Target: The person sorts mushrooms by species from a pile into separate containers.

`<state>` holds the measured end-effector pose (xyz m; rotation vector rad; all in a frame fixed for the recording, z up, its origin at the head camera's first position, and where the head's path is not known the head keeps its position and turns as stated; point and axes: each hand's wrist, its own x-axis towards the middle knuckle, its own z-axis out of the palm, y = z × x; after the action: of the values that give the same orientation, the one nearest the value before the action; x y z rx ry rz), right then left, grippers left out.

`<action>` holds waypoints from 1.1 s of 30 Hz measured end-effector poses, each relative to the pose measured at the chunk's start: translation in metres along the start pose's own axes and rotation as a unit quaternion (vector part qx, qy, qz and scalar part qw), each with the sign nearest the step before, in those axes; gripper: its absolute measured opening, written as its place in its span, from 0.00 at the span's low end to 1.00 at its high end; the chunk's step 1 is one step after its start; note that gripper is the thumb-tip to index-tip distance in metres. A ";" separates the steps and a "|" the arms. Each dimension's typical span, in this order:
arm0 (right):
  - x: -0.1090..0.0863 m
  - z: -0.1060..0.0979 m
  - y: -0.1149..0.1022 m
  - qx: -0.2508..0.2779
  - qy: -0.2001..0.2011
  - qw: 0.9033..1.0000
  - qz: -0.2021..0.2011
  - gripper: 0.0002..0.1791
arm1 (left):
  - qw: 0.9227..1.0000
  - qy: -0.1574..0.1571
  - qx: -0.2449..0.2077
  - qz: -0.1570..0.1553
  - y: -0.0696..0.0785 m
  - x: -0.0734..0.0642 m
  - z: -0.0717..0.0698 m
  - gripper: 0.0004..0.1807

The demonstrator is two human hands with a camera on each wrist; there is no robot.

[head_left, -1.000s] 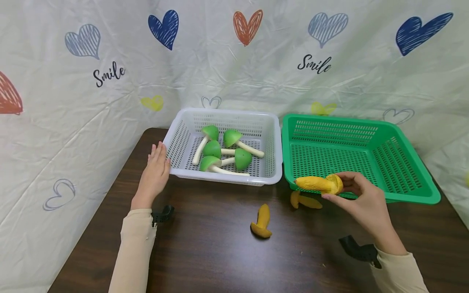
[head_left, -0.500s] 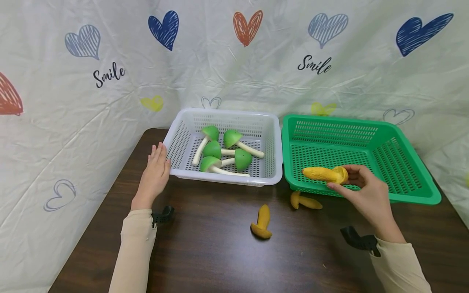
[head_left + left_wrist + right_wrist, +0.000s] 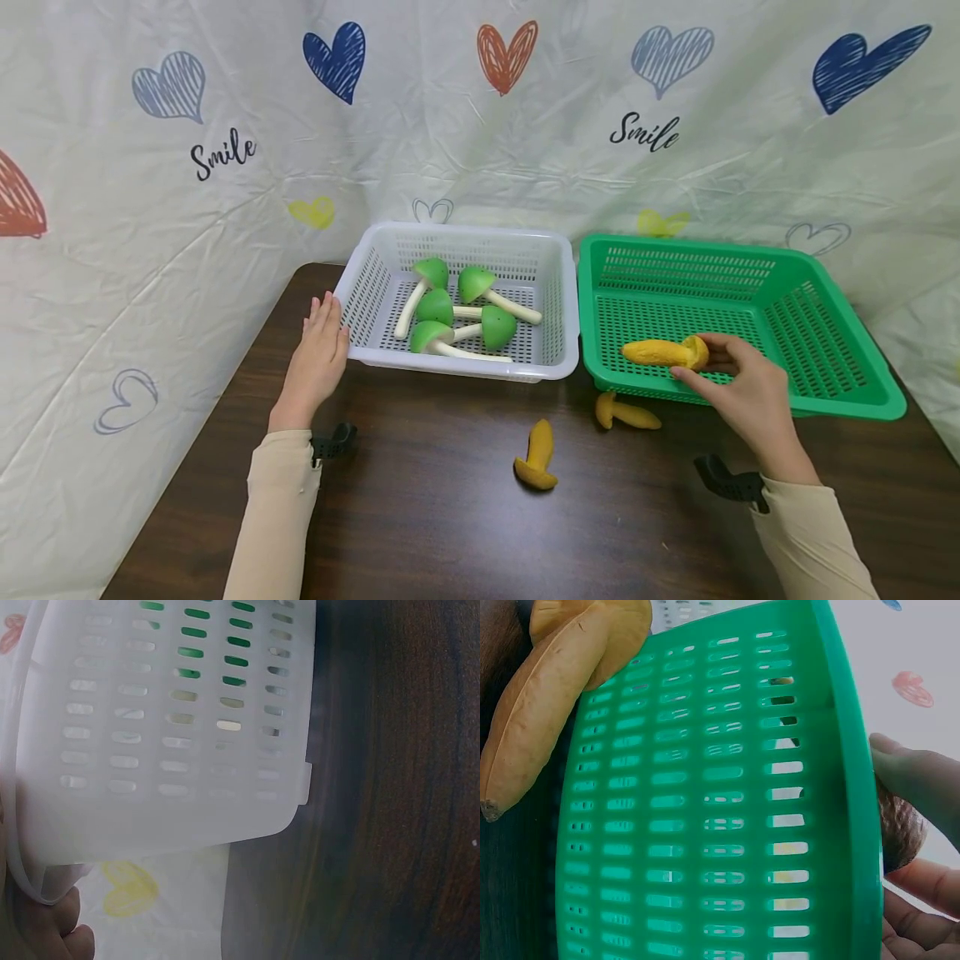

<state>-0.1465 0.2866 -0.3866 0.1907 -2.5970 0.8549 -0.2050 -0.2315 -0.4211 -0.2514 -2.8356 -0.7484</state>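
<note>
My right hand (image 3: 750, 396) pinches a yellow toy mushroom (image 3: 660, 352) by its cap, thumb in front and fingers behind. It is held sideways over the near part of the green basket (image 3: 806, 405), stem pointing left. In the right wrist view the basket wall hides most of the mushroom; a dark, rough piece of it (image 3: 901, 825) shows between the fingers. My left hand (image 3: 315, 358) rests against the left end of the white basket (image 3: 450, 364), fingers fairly straight; in the left wrist view its fingers (image 3: 64, 930) show just past the basket's rim.
Several green-capped mushrooms (image 3: 498, 327) with white stems lie in the white basket. One yellow mushroom (image 3: 633, 415) lies on the brown table (image 3: 420, 517) before the green basket, another (image 3: 536, 454) farther left. A heart-printed cloth (image 3: 465, 150) hangs behind.
My right hand has carried the yellow mushroom a little back and to the right, from the green basket's front left edge to over its inside. The left hand stays in place.
</note>
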 end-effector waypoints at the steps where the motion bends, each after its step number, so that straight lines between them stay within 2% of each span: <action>1: 0.000 0.000 0.000 -0.001 -0.003 1.000 0.001 0.30 | 1.000 0.000 0.000 0.000 0.000 0.000 0.000 0.30; 8: 0.001 0.000 0.001 -0.005 -0.032 0.999 0.002 0.29 | 1.000 0.000 -0.002 0.000 0.000 -0.001 -0.001 0.30; 23: -0.001 0.000 -0.001 -0.013 -0.038 0.999 -0.016 0.26 | 1.000 0.005 -0.003 0.005 0.000 0.000 0.001 0.29; 28: -0.003 0.000 0.000 -0.012 -0.027 0.999 -0.036 0.25 | 1.000 0.005 -0.006 0.005 0.000 0.000 0.000 0.29; 33: -0.006 0.001 0.000 -0.003 0.001 0.997 -0.071 0.24 | 1.000 0.005 -0.005 0.005 0.000 0.000 0.000 0.29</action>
<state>-0.1417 0.2858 -0.3901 0.3694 -2.5488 0.7961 -0.2047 -0.2316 -0.4208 -0.2622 -2.8206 -0.7614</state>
